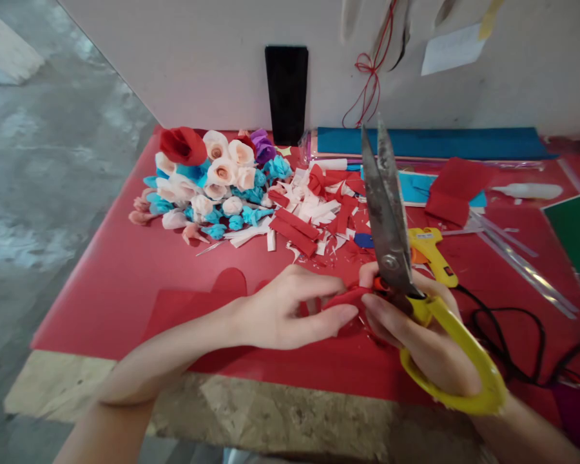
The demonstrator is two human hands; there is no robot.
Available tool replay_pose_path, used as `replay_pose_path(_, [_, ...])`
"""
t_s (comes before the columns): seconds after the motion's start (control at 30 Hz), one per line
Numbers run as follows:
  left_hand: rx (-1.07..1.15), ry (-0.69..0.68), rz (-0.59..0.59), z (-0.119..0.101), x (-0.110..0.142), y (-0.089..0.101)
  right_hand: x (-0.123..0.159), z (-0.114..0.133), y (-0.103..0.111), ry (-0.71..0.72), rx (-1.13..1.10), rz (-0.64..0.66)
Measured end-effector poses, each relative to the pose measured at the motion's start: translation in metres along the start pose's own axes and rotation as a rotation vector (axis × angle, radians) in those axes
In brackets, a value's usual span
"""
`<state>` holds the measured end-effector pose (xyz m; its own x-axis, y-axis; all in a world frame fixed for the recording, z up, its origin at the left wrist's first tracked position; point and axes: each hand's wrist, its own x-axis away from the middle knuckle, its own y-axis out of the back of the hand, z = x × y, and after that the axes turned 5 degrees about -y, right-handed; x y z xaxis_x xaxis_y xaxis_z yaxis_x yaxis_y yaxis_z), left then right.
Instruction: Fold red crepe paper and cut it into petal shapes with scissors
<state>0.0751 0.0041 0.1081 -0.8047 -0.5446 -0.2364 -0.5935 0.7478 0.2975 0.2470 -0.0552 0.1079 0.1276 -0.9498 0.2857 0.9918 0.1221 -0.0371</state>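
My left hand (294, 312) pinches a small piece of red crepe paper (347, 298) between thumb and fingers. Opposite it, my right hand (428, 335) has the yellow-handled scissors (389, 241) hooked in its grip, blades pointing up and almost closed. The thumb and fingertips of that hand also meet the red paper, and part of the paper is hidden behind them. Under my left wrist lies a flat red sheet (178, 309) with a rounded lobe, on the red table cover (101, 258).
Paper flowers (222, 171) are heaped at the back left, beside red and white scraps (314, 216). A black phone (287, 96) leans on the wall. To the right are a yellow glue gun (432, 254), its black cord (497, 312), clear sticks (526, 264) and a white bottle (531, 191).
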Motion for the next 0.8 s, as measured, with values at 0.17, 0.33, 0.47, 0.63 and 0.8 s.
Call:
replay_pose_path(0.17, [-0.044,-0.071,0.038,0.004,0.0,-0.001,-0.002,0.003,-0.002,0.023,-0.017,0.003])
replay_pose_path(0.33, [-0.148,-0.123,-0.05,0.002,0.002,-0.001,0.0,-0.003,-0.001,0.008,0.008,-0.066])
replay_pose_path(0.47, [-0.069,-0.067,-0.199,-0.002,0.004,0.004,0.001,-0.006,-0.002,0.041,-0.086,0.072])
replay_pose_path(0.63, [-0.02,-0.022,-0.375,-0.004,0.007,0.009,-0.001,-0.018,-0.001,0.086,0.082,0.162])
replay_pose_path(0.8, [-0.074,-0.02,-0.468,-0.004,0.007,0.009,0.006,-0.024,-0.005,0.053,0.256,0.126])
